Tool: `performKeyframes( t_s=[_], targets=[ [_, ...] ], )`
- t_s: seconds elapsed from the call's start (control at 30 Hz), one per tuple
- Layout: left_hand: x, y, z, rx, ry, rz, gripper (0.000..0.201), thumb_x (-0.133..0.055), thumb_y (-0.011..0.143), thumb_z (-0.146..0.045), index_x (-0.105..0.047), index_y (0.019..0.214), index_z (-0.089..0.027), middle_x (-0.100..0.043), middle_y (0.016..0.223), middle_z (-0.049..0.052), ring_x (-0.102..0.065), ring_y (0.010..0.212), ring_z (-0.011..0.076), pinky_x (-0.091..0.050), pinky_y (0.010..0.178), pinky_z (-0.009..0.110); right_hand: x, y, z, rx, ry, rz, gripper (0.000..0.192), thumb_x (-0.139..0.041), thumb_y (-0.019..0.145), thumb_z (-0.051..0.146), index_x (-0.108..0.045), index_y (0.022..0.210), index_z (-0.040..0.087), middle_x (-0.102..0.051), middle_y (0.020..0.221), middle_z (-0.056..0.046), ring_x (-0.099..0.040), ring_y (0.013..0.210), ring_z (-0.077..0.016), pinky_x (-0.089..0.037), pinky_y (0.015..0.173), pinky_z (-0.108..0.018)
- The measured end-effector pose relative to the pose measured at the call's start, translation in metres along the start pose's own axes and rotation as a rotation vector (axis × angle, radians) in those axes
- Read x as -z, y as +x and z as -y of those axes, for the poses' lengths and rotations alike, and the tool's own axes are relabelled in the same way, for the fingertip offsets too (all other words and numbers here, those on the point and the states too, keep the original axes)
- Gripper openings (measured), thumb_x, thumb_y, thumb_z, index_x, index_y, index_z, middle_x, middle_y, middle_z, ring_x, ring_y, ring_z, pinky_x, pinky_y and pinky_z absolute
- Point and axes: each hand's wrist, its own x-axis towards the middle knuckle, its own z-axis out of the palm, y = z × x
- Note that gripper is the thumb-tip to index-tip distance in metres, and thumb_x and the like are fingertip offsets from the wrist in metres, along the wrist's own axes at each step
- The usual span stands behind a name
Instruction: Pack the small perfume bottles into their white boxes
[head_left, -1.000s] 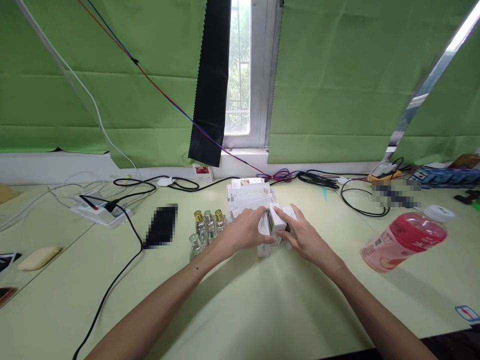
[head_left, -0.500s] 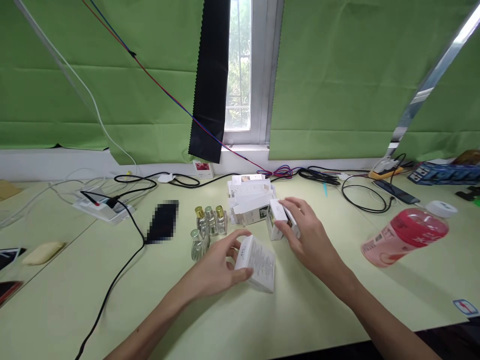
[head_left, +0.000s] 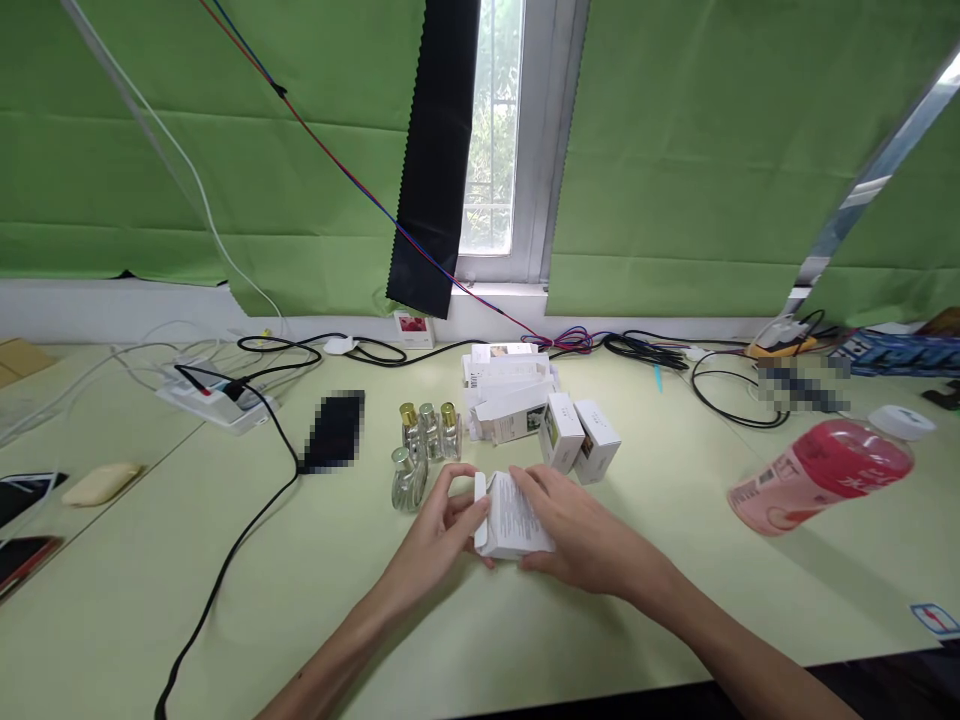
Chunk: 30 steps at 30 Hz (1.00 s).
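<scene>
Left hand: closed on the left end of a small white carton.
Right hand: laid over the carton's right side, fingers gripping it.
Carton: held between both hands just above the table, printed face up, long axis running away from the person.
Nearby: glass bottles to the left; two white boxes behind.

Matt white cardboard box; glossy glass bottles.

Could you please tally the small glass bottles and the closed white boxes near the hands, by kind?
Glass bottles with gold caps: 3
Glass bottle with silver cap: 1
Closed white boxes standing on the table: 2
White box held in both hands: 1
Total: 7
</scene>
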Motion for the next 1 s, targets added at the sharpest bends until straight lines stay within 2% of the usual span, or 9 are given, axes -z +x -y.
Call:
performKeyframes(
  t_s=[0.07, 0.13, 0.27, 0.37, 0.47, 0.63, 0.8, 0.87, 1.0],
  targets=[
    [0.003, -0.004, 0.001, -0.003, 0.008, -0.002, 0.056, -0.062, 0.087, -0.059, -0.036, 0.126, -0.027, -0.07, 0.096, 0.003, -0.068, 0.073, 0.0192, -0.059, 0.072, 0.037, 0.005, -0.001, -0.002, -0.015, 0.015, 0.019, 0.085, -0.081, 0.076, 0.027, -0.037, 0.148, 0.021, -0.051, 0.138, -0.017, -0.051, 0.128, -0.0351, -0.049, 0.102, -0.05],
    [0.005, -0.008, 0.004, -0.047, 0.111, -0.033, 0.051, -0.056, 0.092, -0.056, -0.038, 0.13, -0.028, -0.069, 0.103, 0.005, -0.067, 0.074, 0.0189, -0.057, 0.071, 0.034, 0.009, -0.002, -0.005, -0.027, 0.025, 0.036, 0.082, -0.081, 0.075, 0.026, -0.039, 0.146, 0.021, -0.051, 0.137, -0.016, -0.05, 0.127, -0.0347, -0.049, 0.101, -0.05],
    [0.006, -0.014, 0.009, -0.271, 0.666, -0.177, 0.03, -0.049, 0.097, -0.044, -0.06, 0.118, -0.027, -0.063, 0.113, 0.008, -0.062, 0.077, 0.0193, -0.049, 0.065, 0.03, 0.011, -0.002, -0.009, -0.049, 0.04, 0.067, 0.081, -0.081, 0.074, 0.025, -0.041, 0.145, 0.02, -0.049, 0.138, -0.016, -0.049, 0.127, -0.034, -0.048, 0.102, -0.05],
    [0.003, -0.016, 0.01, -0.353, 0.911, -0.179, 0.027, -0.047, 0.096, -0.037, -0.067, 0.111, -0.026, -0.06, 0.114, 0.008, -0.058, 0.071, 0.0174, -0.045, 0.065, 0.031, 0.011, -0.002, -0.009, -0.05, 0.048, 0.078, 0.08, -0.081, 0.074, 0.022, -0.042, 0.144, 0.021, -0.049, 0.137, -0.015, -0.05, 0.126, -0.0334, -0.048, 0.101, -0.049],
    [0.001, -0.013, 0.009, -0.282, 0.829, -0.095, 0.025, -0.048, 0.095, -0.036, -0.069, 0.1, -0.024, -0.062, 0.098, 0.006, -0.054, 0.064, 0.0161, -0.043, 0.062, 0.029, 0.011, -0.003, -0.009, -0.047, 0.063, 0.072, 0.08, -0.08, 0.074, 0.022, -0.042, 0.144, 0.021, -0.049, 0.136, -0.014, -0.049, 0.125, -0.0328, -0.049, 0.1, -0.048],
    [0.0, -0.006, 0.011, -0.104, 0.548, -0.065, 0.033, -0.059, 0.089, -0.05, -0.071, 0.093, -0.019, -0.061, 0.078, 0.004, -0.055, 0.07, 0.0193, -0.039, 0.059, 0.027, 0.011, -0.003, -0.01, -0.027, 0.078, 0.083, 0.077, -0.081, 0.071, 0.019, -0.045, 0.139, 0.021, -0.05, 0.132, -0.013, -0.049, 0.123, -0.0322, -0.049, 0.099, -0.047],
    [-0.003, -0.004, 0.01, 0.101, 0.24, 0.009, 0.049, -0.066, 0.08, -0.063, -0.069, 0.093, -0.016, -0.059, 0.073, -0.001, -0.037, 0.046, 0.0066, -0.024, 0.045, 0.022, 0.009, -0.001, -0.012, -0.028, 0.065, 0.085, 0.075, -0.08, 0.071, 0.017, -0.047, 0.138, 0.021, -0.049, 0.134, -0.014, -0.048, 0.125, -0.0325, -0.048, 0.1, -0.046],
    [-0.003, -0.004, 0.012, 0.178, 0.129, 0.034, 0.049, -0.068, 0.078, -0.064, -0.065, 0.086, -0.016, -0.055, 0.062, -0.004, -0.028, 0.037, 0.0037, -0.016, 0.04, 0.022, 0.008, -0.001, -0.012, -0.033, 0.06, 0.098, 0.077, -0.08, 0.07, 0.016, -0.046, 0.139, 0.02, -0.048, 0.136, -0.015, -0.047, 0.127, -0.0331, -0.048, 0.102, -0.047],
    [-0.003, -0.004, 0.017, 0.294, -0.04, 0.029, 0.042, -0.07, 0.078, -0.057, -0.056, 0.072, -0.018, -0.037, 0.041, -0.01, -0.019, 0.03, 0.0026, -0.003, 0.036, 0.022, 0.007, -0.001, -0.011, -0.038, 0.05, 0.109, 0.078, -0.079, 0.071, 0.015, -0.044, 0.141, 0.018, -0.048, 0.137, -0.016, -0.046, 0.128, -0.0337, -0.048, 0.102, -0.047]
  ],
)
